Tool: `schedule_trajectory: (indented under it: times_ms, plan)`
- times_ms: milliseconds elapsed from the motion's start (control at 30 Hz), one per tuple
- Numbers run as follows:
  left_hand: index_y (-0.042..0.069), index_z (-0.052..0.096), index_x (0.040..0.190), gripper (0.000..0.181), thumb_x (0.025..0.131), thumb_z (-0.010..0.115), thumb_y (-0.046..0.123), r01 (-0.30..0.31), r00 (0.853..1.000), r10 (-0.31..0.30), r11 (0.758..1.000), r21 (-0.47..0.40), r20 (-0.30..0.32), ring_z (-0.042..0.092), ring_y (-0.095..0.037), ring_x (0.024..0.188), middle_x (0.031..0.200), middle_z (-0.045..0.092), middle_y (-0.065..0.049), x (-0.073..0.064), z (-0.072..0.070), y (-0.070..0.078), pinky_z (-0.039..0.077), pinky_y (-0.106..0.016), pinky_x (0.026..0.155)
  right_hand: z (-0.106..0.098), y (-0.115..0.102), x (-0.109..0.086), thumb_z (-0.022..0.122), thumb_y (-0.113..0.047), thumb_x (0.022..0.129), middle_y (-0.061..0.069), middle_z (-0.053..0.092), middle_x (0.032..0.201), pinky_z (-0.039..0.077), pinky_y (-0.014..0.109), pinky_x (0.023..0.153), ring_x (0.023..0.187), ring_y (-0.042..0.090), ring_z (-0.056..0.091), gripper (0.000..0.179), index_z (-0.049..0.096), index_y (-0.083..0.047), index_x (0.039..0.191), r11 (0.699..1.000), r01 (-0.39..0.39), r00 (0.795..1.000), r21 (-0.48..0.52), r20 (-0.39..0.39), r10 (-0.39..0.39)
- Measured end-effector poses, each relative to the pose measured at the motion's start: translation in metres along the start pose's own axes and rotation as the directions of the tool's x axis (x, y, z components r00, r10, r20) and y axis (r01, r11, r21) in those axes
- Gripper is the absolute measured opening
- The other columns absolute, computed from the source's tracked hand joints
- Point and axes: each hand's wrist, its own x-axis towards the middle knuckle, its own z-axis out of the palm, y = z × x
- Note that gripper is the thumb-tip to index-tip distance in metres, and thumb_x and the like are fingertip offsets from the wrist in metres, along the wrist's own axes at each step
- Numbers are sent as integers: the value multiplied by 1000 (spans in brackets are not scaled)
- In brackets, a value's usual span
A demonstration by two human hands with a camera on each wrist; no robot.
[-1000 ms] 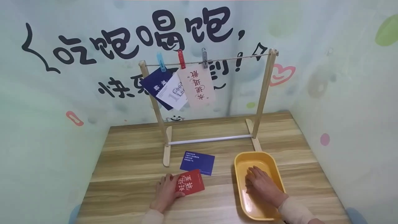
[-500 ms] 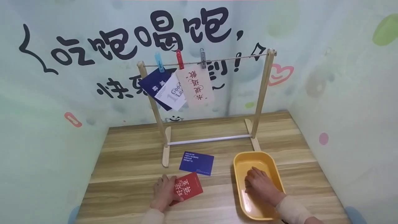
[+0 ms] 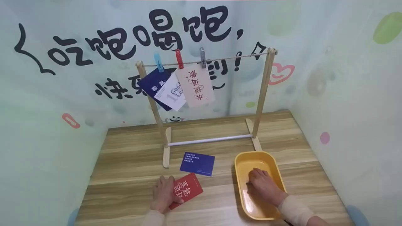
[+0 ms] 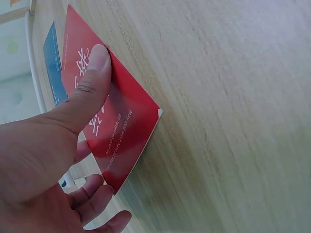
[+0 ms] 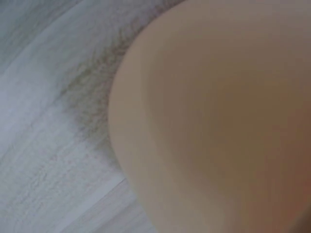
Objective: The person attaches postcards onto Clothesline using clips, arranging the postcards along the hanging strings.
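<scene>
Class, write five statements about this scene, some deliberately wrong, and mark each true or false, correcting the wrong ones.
1. The left hand holds a red card. True.
2. The right hand is reaching up to the string. False: it is down in the yellow tray; whether its fingers hold anything is hidden.
3. The red peg sits between the light blue peg and the grey peg. True.
4. The pale pink card lies in the tray. False: it hangs below the grey peg.
5. A blue card lies on the table. True.
</scene>
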Motion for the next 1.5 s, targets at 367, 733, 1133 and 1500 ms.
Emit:
schedule_trajectory:
  times_ms: [367,733,1133,1500]
  plan:
    - [3,52,106,79,48,98,31,3,1000,-3,1000,-25,-14,48,-32,92,99,48,-19,3,1,-1,48,-53,81,-7,0,10,85,-41,65,5,61,88,48,39,73,90,24,58,45,63,-7,85,997,-51,998,51,47,48]
    - [0,48,119,85,51,97,13,57,998,-54,979,-195,23,53,-36,102,107,50,-22,0,0,7,50,-57,95,-14,-6,14,77,-30,84,2,69,79,46,37,73,79,21,61,23,69,-9,87,975,-173,979,136,128,156]
    - [0,49,111,80,51,98,21,8,1000,-10,983,-181,-8,56,-34,93,95,57,-19,-6,3,1,51,-55,88,-11,-10,9,77,-27,86,1,68,80,46,36,69,75,20,59,22,65,-8,88,949,-214,972,233,143,184]
    - [0,55,118,79,55,96,24,19,999,-13,982,-189,29,54,-33,95,100,54,-18,-8,3,3,51,-57,89,-12,-10,13,72,-24,91,2,65,90,56,37,70,78,18,65,23,63,-7,103,858,-363,927,363,234,293]
